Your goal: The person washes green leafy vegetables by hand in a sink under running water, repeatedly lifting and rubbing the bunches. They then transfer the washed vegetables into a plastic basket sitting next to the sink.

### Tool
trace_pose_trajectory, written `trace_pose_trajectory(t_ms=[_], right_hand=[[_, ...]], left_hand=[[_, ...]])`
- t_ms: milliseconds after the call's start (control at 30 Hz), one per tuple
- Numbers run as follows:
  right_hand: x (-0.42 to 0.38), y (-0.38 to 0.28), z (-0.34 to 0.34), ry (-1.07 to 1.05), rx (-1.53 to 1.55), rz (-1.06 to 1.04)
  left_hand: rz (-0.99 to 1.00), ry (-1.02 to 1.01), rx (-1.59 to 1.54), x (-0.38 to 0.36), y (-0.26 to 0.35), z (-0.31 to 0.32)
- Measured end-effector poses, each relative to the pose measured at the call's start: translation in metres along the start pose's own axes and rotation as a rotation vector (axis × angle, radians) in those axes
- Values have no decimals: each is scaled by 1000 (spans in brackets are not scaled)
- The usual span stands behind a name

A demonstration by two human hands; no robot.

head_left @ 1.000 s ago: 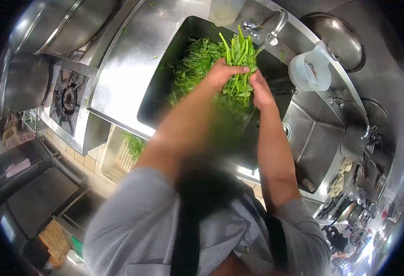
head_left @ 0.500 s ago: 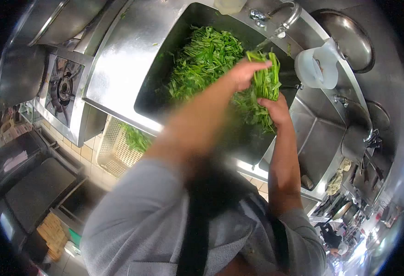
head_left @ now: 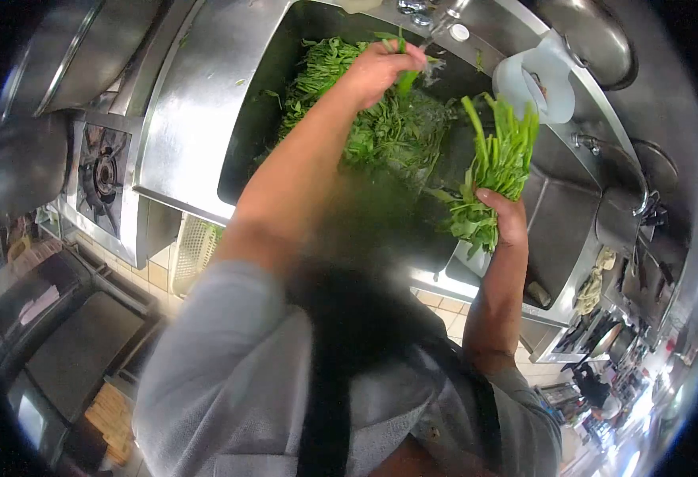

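Note:
Near the running tap (head_left: 450,17), my left hand (head_left: 377,73) is closed on a few green stems and leaves (head_left: 407,81). My right hand (head_left: 506,216) grips a thick bunch of leafy greens (head_left: 508,147) from below, thumb across it. The cut stems point up and the leaves hang at the lower left, over the sink divider. Beneath my left hand, a large heap of the same greens (head_left: 317,75) lies wet in the dark sink basin (head_left: 245,151).
A translucent plastic jug (head_left: 559,83) stands behind the sinks. To the right is a second steel basin (head_left: 559,215) with its own tap (head_left: 587,143). A perforated crate (head_left: 191,258) sits below the counter, and a gas burner (head_left: 104,175) is at left.
My hands have moved apart. My right hand carried the bunch rightward, out from beside the tap, and my left hand came off it and moved up and left with a few stems.

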State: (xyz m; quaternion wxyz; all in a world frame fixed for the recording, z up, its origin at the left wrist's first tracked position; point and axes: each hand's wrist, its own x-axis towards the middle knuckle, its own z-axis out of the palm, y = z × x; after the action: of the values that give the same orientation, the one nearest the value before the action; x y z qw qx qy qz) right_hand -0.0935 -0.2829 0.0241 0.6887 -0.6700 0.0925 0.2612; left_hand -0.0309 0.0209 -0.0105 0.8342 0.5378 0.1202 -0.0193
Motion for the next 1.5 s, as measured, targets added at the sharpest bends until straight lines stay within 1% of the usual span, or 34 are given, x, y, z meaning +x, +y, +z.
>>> trace_pose_trajectory(t_ms=[33, 67, 100, 133, 167, 200, 267, 300, 333, 400, 433, 467, 500, 533, 567, 600, 667, 767, 800, 833, 867, 900, 933, 967, 1033, 1067, 1133, 1200, 1267, 1300, 1367, 1400, 1467, 1500], right_hand=[[0, 1, 0, 4, 5, -2], [2, 2, 3, -18, 73, 53], [6, 3, 7, -42, 142, 105], [11, 3, 12, -67, 211, 156], [16, 3, 18, -148, 242, 209], [22, 5, 26, -149, 249, 202], [35, 13, 45, -187, 253, 110], [41, 15, 53, -171, 228, 24], [46, 17, 59, -176, 232, 23], [57, 22, 67, -43, 53, -112], [63, 22, 69, -116, 100, -118], [66, 22, 71, -124, 99, -119], [67, 18, 76, -201, 103, -67], [69, 14, 81, -277, 106, -14], [74, 18, 86, -357, 146, -32], [72, 16, 93, -364, 141, -35], [67, 10, 107, -505, 229, 71], [78, 18, 101, -486, 142, 87], [80, 19, 99, -465, 122, 83], [77, 11, 98, -409, 84, 52], [74, 5, 96, -406, 82, 48], [72, 0, 93, -323, 47, 38], [71, -3, 88, -238, 12, 28], [79, 3, 76, -252, 26, 28], [79, -1, 72, -192, 36, 16], [80, -4, 71, -138, 48, 5], [83, -8, 70, -138, 26, -32], [91, -5, 68, -117, 27, -40], [93, -8, 67, -132, 5, -51], [93, -10, 68, -139, -3, -59], [94, -12, 71, -176, -17, -101], [93, -14, 73, -170, -15, -106], [90, -19, 78, -178, -157, -131], [90, -20, 78, -189, -135, -123]], left_hand=[[54, -15, 2, -6, 3, 0], [110, -28, 4, -9, 7, -2], [150, -102, -1, -10, 4, -7], [154, -106, 6, -14, 3, -10], [205, -151, 5, -21, -1, -12], [254, -199, 3, -30, 0, -13], [225, -205, 91, -47, 8, -17], [179, -273, 62, -53, 10, -20], [132, -340, 34, -59, 13, -22], [90, -318, -17, -63, 19, -27], [68, -366, -186, -61, 21, -31], [48, -412, -357, -61, 23, -35], [62, -337, -433, -59, 22, -31], [71, -332, -432, -58, 23, -30], [76, -320, -522, -56, 24, -30], [80, -309, -612, -53, 24, -29], [118, -280, -616, -43, 19, -35], [71, -162, -660, -36, 15, -38], [72, -163, -664, -31, 8, -46], [51, -86, -583, -23, 0, -60], [31, -10, -500, -15, -9, -70], [-70, 257, -369, -23, -1, -63], [-128, 96, 206, -20, -14, -90], [-175, -72, 781, -12, -39, -120], [-369, -480, 1571, 6, -89, -133], [-364, -481, 1572, 8, -86, -122], [-537, -552, 1400, 5, -65, -82], [-466, -391, 1035, -17, -6, -30], [-319, -272, 742, -3, -20, -8], [-316, -274, 745, -5, -13, 2], [-251, -215, 556, -13, 11, 22], [-248, -221, 559, -9, 6, 24], [-157, -207, 92, 0, -10, 24], [-118, -61, 5, -12, 3, 34]])
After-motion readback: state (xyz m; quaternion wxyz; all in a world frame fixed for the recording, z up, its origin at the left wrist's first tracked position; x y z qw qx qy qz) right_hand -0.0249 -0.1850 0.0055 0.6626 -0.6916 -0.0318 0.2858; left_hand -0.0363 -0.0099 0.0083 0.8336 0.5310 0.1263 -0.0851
